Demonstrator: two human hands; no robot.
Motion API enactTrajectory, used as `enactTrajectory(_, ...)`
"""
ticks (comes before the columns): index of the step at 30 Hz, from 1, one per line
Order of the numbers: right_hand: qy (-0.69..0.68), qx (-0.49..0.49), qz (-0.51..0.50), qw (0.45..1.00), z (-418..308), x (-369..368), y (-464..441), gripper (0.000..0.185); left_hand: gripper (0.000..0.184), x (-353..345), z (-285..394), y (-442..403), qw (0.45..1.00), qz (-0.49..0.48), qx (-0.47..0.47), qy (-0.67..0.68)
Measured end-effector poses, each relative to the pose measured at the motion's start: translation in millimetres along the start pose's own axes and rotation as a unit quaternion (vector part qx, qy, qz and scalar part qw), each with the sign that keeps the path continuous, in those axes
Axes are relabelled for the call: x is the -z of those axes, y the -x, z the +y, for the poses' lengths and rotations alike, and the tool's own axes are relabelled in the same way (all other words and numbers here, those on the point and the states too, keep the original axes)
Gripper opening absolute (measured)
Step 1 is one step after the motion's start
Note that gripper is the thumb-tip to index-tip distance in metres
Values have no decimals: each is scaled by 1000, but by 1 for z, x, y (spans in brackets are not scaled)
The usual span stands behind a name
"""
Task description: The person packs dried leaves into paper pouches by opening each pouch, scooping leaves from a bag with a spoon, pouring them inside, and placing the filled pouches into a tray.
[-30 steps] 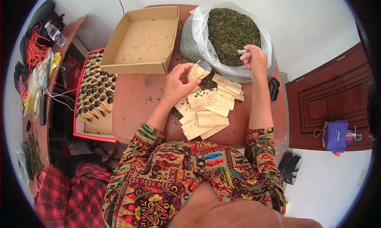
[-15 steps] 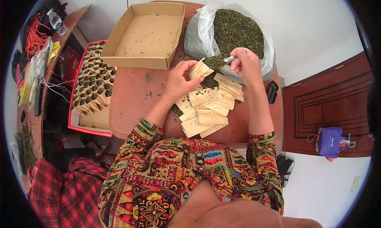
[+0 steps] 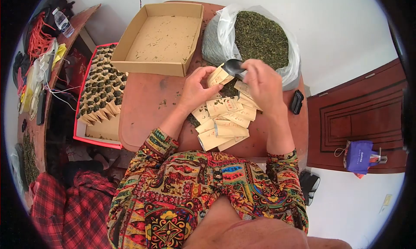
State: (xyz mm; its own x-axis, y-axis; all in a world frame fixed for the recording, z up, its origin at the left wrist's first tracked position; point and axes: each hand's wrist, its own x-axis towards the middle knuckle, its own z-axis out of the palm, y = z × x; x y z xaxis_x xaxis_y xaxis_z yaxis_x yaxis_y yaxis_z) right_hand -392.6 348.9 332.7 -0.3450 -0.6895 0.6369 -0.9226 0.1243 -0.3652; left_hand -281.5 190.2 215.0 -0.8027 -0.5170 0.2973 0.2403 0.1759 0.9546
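My left hand [image 3: 200,85] pinches a small paper packet [image 3: 219,77], its mouth tilted up to the right. My right hand [image 3: 263,82] grips a metal spoon [image 3: 234,66], whose dark bowl is at the packet's mouth with no leaves visible on it. Whether leaves lie inside the packet is hidden. Under both hands, several flat paper packets [image 3: 232,127] lie in a loose pile, with dark leaf bits among them. Just beyond my right hand stands a clear plastic bag [image 3: 220,41] full of dried green tea leaves [image 3: 261,39].
An open cardboard box [image 3: 158,39] with leaf crumbs sits at the table's back left. Lower left, a red-edged box [image 3: 102,134] holds rows of filled packets [image 3: 102,84]. A black object [image 3: 296,101] lies on the reddish table [image 3: 147,104] at the right edge.
The spoon has turned over at the packet's mouth, and the heap of leaves on it is gone from view. My right hand has shifted slightly left and down; my left hand stays nearly still.
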Motion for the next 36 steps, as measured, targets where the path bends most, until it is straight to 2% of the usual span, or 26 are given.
enactTrajectory(2, -43, -85, 37, 995, 4, 14, -1, 16, 43, 0, -1, 0, 1000, -3, 0, 12)
enactTrajectory(3, -26, -162, 42, 986, 5, 23, -3, 20, 43, 1, -1, 0, 1000, -5, 0, 9)
enactTrajectory(6, 4, -240, 96, 966, 37, 33, -4, 24, 43, 2, 1, 0, 1000, -11, 5, 6)
enactTrajectory(10, 157, -221, 43, 962, 99, 22, 13, 29, 43, 0, 2, 0, 1000, -15, 9, 23)
enactTrajectory(13, 6, -275, -5, 961, 102, 1, 20, 28, 44, 0, 0, 0, 999, -14, 17, 44)
enactTrajectory(17, -143, -352, 7, 925, 98, -17, 17, 26, 44, -1, 4, 1, 998, -12, 31, 58)
enactTrajectory(20, -186, -372, 27, 909, 105, -23, 20, 25, 47, 4, -3, -1, 999, -45, 16, -14)
enactTrajectory(23, -226, -418, 59, 878, 108, -16, 20, 25, 47, 3, -4, 0, 999, -40, 22, 14)
enactTrajectory(32, -361, -409, 121, 830, 106, 4, 19, 21, 48, 2, 3, 0, 998, -44, 45, 32)
enactTrajectory(36, -410, -389, 88, 820, 89, 14, 13, 22, 45, 1, -2, -1, 999, -19, 23, 35)
